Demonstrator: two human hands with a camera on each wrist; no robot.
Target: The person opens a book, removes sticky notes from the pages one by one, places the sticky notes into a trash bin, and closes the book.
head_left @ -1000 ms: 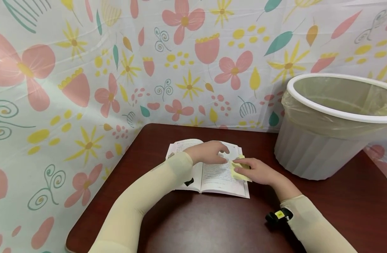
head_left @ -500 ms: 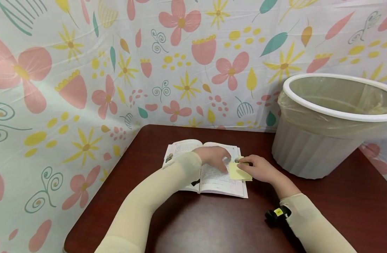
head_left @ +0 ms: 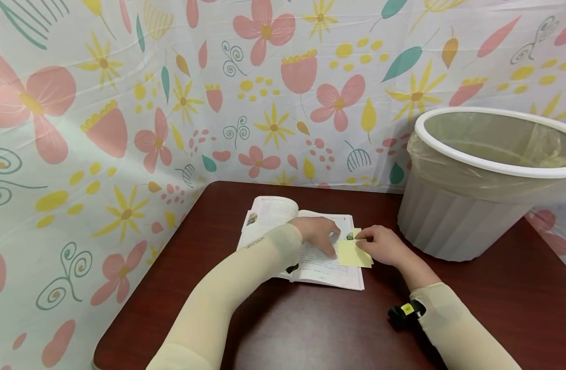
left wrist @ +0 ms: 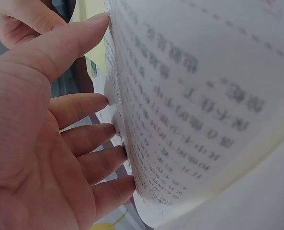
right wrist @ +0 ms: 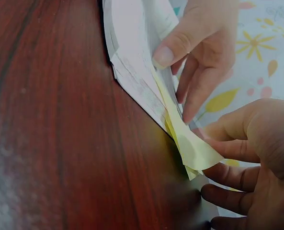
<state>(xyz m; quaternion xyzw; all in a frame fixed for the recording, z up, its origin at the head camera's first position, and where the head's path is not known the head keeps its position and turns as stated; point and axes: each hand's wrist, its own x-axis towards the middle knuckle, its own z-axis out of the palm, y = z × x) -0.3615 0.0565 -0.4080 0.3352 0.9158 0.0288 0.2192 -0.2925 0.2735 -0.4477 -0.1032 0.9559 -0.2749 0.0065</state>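
An open book [head_left: 320, 272] with printed pages lies on the table. Yellow sticky notes [head_left: 354, 254] stick out past its right edge, overlapping each other. My right hand [head_left: 385, 245] pinches the edge of a note between thumb and fingers; in the right wrist view that yellow note [right wrist: 194, 149] bends up toward the fingers. My left hand [head_left: 317, 232] is over the right-hand page, its fingers spread and fairly straight. In the left wrist view, the left hand's fingertips [left wrist: 115, 129] meet the printed page [left wrist: 180, 105]. The right fingertips are partly hidden in the head view.
A grey waste bin [head_left: 463, 221] with a white rim and a clear liner stands at the table's right. The dark red table [head_left: 310, 329] ends at a flower-patterned cloth [head_left: 274, 103] behind and to the left. Black wrist cameras sit on both sleeves.
My left hand has moved right across the page toward the notes. The right hand has drawn back slightly, pinching the note's edge. The left-hand pages now rise higher.
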